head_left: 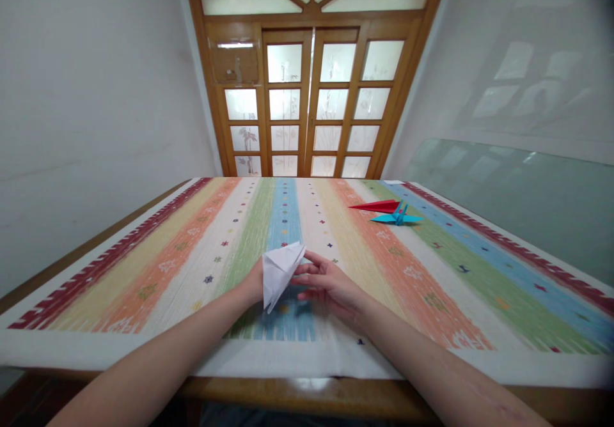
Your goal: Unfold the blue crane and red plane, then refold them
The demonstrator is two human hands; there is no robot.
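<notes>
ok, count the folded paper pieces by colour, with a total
White: 1, the white folded paper, held between the left hand and right hand
Red: 1, the red folded paper, lying on the striped cloth
Blue: 1, the blue paper crane, right beside the red one
Total: 3

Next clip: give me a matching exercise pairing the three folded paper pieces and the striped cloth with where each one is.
Things:
1. white folded paper
2. red folded paper
3. blue paper crane
4. striped cloth

Places:
A. spread over the table
B. farthest back, right of the middle
C. held between both hands
D. lying just in front of the red piece

Pairs: 1-C, 2-B, 3-D, 4-A
</notes>
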